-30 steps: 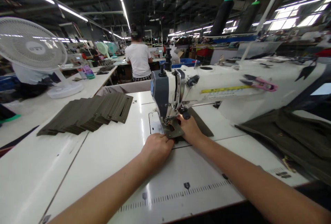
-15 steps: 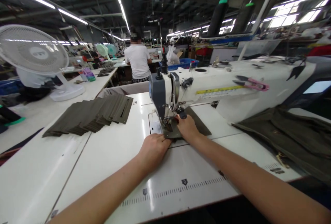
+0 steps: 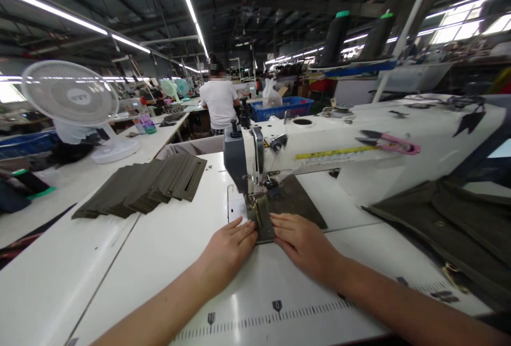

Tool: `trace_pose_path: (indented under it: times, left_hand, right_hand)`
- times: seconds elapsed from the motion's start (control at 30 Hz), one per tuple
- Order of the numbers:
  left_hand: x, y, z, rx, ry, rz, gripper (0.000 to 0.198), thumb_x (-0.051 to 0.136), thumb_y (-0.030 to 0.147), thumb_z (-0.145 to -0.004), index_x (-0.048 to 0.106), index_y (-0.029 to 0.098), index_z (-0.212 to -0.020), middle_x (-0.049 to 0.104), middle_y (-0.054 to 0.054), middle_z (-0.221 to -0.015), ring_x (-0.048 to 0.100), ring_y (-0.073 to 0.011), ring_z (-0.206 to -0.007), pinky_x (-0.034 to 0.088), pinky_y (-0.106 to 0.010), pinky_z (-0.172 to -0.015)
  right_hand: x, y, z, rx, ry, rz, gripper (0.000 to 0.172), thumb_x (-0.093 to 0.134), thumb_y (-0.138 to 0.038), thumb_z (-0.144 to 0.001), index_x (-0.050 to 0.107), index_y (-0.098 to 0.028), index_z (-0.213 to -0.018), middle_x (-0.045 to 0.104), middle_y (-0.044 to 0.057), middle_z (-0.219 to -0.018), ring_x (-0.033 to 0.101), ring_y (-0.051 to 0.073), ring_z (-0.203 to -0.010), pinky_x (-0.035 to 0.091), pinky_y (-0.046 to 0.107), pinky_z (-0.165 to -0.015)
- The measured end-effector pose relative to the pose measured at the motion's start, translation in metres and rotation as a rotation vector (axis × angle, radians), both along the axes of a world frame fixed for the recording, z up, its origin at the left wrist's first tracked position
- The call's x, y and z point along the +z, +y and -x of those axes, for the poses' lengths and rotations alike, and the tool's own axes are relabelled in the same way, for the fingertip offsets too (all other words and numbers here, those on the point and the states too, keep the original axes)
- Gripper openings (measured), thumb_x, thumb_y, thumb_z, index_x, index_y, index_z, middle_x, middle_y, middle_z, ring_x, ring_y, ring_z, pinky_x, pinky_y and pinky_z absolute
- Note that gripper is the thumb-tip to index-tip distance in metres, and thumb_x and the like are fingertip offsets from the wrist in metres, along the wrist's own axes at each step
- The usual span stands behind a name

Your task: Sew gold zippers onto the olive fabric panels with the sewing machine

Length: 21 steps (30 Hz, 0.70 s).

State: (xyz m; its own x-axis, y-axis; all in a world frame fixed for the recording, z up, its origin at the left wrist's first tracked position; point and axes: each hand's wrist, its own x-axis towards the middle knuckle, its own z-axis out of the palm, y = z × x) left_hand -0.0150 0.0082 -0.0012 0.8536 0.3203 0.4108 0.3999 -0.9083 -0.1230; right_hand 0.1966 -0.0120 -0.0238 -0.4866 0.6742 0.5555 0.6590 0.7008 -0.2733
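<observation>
A dark olive fabric panel (image 3: 300, 203) lies on the white table under the sewing machine (image 3: 255, 154). At the needle, a narrower olive piece with a zipper-like slot (image 3: 261, 218) rests on the panel's near left part. My left hand (image 3: 233, 242) presses the left edge of that piece, fingers stretched out. My right hand (image 3: 301, 237) lies flat opposite, its fingertips on the piece's right edge and the panel. Both hands are just in front of the presser foot. The needle tip is too small to make out.
A fanned stack of olive pieces (image 3: 146, 183) lies to the left. An olive garment or bag part (image 3: 443, 229) covers the right side. Pink-handled snips (image 3: 393, 143) rest on the machine arm. A white fan (image 3: 74, 96) stands at left; a person (image 3: 219, 101) is ahead.
My right hand has come back from beside the needle and now lies flat. My left fingers have straightened onto the narrow piece. The view has shifted slightly.
</observation>
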Motion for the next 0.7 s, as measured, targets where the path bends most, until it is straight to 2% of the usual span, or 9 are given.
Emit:
trace_pose_path:
  times: [0.13,0.3,0.7]
  left_hand:
    - [0.004,0.000,-0.005,-0.021,0.007,-0.081,0.029,0.031,0.009,-0.090,0.060,0.006,-0.096,0.066,-0.016,-0.101,0.062,-0.0213,-0.097,0.045,-0.045,-0.094]
    - [0.008,0.002,-0.012,0.013,0.039,-0.091,0.032,0.029,0.008,-0.091,0.061,0.008,-0.088,0.066,-0.014,-0.096,0.063,-0.0192,-0.092,0.043,-0.046,-0.096]
    - [0.007,0.023,-0.010,0.013,0.020,-0.072,0.030,0.030,0.010,-0.091,0.060,0.011,-0.092,0.065,-0.010,-0.090,0.063,-0.0165,-0.086,0.046,-0.042,-0.093]
  right_hand:
    - [0.000,0.001,0.001,-0.019,0.023,-0.015,0.021,0.048,-0.011,-0.083,0.067,-0.015,-0.090,0.067,0.008,-0.100,0.059,0.022,-0.098,0.047,0.038,-0.086]
    - [0.000,0.003,0.001,-0.020,0.022,-0.019,0.023,0.045,-0.011,-0.084,0.067,-0.015,-0.090,0.067,0.008,-0.101,0.059,0.021,-0.099,0.047,0.037,-0.088]
    - [0.002,0.024,-0.001,-0.008,-0.013,0.035,0.029,0.043,-0.007,-0.082,0.064,-0.016,-0.101,0.064,0.008,-0.109,0.058,0.020,-0.102,0.046,0.035,-0.090]
